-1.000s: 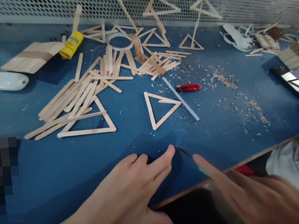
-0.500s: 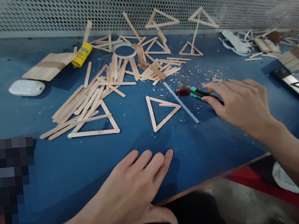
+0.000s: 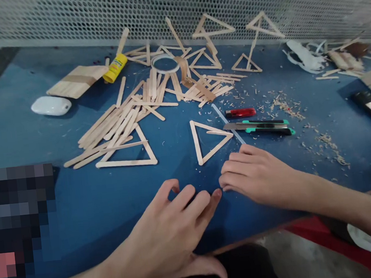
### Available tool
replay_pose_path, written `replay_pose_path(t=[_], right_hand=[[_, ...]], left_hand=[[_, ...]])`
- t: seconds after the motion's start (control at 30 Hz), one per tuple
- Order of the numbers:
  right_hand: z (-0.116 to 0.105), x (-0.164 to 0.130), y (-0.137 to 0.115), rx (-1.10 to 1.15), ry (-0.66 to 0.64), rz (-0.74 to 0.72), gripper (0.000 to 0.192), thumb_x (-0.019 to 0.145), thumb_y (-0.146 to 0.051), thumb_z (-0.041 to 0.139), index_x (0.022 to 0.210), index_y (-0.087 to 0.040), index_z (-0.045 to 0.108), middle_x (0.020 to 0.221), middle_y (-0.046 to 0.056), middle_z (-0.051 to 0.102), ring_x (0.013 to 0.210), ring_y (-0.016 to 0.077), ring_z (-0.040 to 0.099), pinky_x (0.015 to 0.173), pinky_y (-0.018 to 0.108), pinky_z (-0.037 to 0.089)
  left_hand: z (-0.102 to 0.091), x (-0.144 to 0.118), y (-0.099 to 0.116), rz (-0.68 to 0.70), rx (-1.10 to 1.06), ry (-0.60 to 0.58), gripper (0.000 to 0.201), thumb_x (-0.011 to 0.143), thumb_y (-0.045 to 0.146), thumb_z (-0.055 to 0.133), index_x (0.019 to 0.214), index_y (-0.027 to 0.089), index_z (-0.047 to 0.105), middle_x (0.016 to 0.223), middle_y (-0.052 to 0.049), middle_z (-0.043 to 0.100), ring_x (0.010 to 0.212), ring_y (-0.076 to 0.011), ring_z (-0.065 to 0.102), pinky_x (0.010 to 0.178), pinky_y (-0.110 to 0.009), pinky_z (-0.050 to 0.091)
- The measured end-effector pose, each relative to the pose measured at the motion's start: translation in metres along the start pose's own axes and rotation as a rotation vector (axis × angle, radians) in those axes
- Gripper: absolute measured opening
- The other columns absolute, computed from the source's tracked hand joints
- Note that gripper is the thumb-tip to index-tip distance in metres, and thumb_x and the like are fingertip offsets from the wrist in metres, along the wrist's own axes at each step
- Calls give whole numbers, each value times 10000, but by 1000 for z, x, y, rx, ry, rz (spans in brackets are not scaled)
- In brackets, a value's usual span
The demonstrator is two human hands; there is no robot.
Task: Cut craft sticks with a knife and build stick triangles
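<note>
lying beyond both hands (image 3: pixel 221 192), stick triangle (image 3: pixel 210 140)

Pale raw wood sticks (image 3: pixel 118 123) lying matt on smooth blue tabletop (image 3: pixel 96 200); red lighter (image 3: pixel 240 112) showing glossy plastic, w/ perforated metal mesh (image 3: pixel 94 12) behind.

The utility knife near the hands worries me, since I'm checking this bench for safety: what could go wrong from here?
The utility knife lies beside the right hand, its blade apparently out toward the stick triangle; a careless reach might nick fingers. The lighter sits among wood shavings, a possible fire hazard.
</note>
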State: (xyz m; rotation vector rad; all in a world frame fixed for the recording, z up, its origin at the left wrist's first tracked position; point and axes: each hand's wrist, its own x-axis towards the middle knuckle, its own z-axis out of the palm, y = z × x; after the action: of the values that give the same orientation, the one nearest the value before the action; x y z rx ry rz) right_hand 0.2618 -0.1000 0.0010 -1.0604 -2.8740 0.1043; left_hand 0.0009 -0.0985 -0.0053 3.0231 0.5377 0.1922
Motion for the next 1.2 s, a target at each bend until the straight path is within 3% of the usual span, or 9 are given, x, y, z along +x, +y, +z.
replay_pose_path(t=[0.27,0.37,0.47,0.57,0.67,0.73,0.87,1.03,1.2], right_hand=[[4,8,-2,-92,-42,-55,205,1019,-181,458,982,-173,660,896,59,661,781,200,485,744,356,293],[2,12,3,-124,-44,-66,192,1017,-182,462,988,-171,651,917,65,666,812,209,506,769,357,311],[-6,17,5,-123,-5,-79,201,1023,-176,443,985,-173,640,946,69,670,874,220,526,831,367,335],[-12,22,4,-110,74,-50,222,1028,-158,423,960,-172,634,942,72,671,877,212,533,839,363,347],[-13,27,1,-95,139,-2,223,1026,-145,426,952,-168,636,911,64,661,838,200,527,813,357,357],[-11,29,1,-77,164,14,218,1027,-145,431,955,-164,636,923,65,664,843,197,533,814,358,368],[0,29,2,-95,169,2,189,1028,-155,453,966,-145,631,951,77,671,871,206,549,831,372,385],[10,26,2,-91,178,-15,197,1035,-182,448,1004,-124,633,965,101,672,891,219,556,831,385,383],[15,25,1,-69,180,19,219,1045,-220,439,994,-131,632,958,106,666,886,222,548,810,374,373]], left_hand=[[1,-1,-3,-57,-4,158,743,919,787,413,1316,211,664,902,-25,629,937,-226,540,1128,-590,202],[1,1,0,-104,-16,213,531,942,627,567,1267,225,692,869,-7,645,879,-195,560,1113,-556,270],[-5,1,-3,-153,-30,357,360,907,463,696,1206,265,719,812,14,644,814,-172,568,1051,-520,354],[-16,0,-15,-292,-73,500,317,827,452,775,1116,325,748,829,12,651,859,-199,577,994,-513,412],[-26,-2,-29,-360,-58,559,338,792,480,795,1083,314,757,915,1,682,903,-214,600,991,-505,449],[-31,-2,-37,-327,-12,563,350,795,493,787,1087,305,752,953,-2,714,914,-221,623,994,-502,459],[-36,-2,-40,-259,110,430,340,870,492,715,1142,290,730,1058,-3,751,998,-240,651,972,-477,463],[-38,2,-25,-133,237,409,208,941,318,670,1142,300,724,1088,58,751,1024,-194,648,1027,-435,423],[-36,15,-10,-180,365,324,156,962,233,614,1068,245,728,1088,28,725,1078,-207,618,1055,-443,391]])
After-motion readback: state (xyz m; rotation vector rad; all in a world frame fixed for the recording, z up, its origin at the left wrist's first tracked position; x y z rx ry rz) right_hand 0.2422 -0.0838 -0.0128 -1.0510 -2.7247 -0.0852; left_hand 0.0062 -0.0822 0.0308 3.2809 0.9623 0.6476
